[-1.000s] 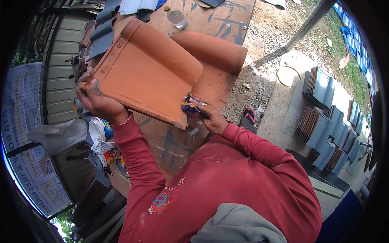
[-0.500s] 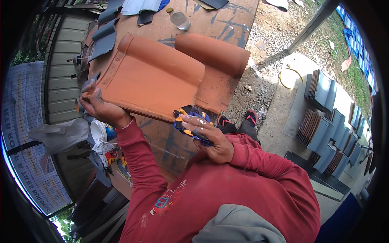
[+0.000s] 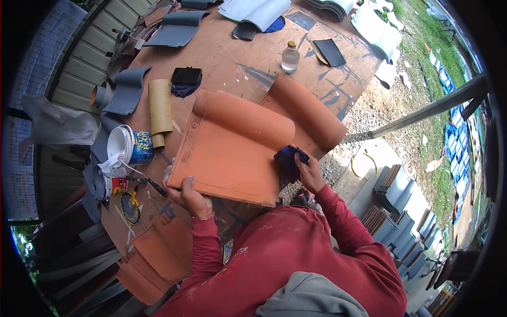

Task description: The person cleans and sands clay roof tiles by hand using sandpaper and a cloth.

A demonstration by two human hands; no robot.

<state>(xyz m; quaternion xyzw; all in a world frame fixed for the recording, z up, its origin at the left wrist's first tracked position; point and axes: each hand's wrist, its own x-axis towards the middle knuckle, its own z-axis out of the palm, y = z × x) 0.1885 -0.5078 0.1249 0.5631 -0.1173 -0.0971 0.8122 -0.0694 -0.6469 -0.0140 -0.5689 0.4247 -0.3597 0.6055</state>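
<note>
An orange roof tile (image 3: 227, 164) is tilted up off the wooden table, its raised roll on the far side. My left hand (image 3: 189, 196) grips it by the near left corner, thumb on top. In my right hand (image 3: 311, 174) is a bunched dark blue cloth (image 3: 289, 160), pressed at the tile's right edge. The fingers behind the cloth are partly hidden. Just beyond lies a second orange tile (image 3: 317, 116) on the table, partly covered by the first.
A glass bottle (image 3: 290, 57) stands on the table (image 3: 232, 68). On the left are a paint bucket (image 3: 129, 145), a sandpaper roll (image 3: 160, 108), a phone (image 3: 186, 75) and grey tiles (image 3: 177, 29). More orange tiles (image 3: 163, 245) lie near left; stacked grey tiles (image 3: 396, 190) sit at right.
The view has swung, showing more of the table. My right hand and the cloth have moved from the tile's near right corner up along its right edge. My left hand still holds the tile.
</note>
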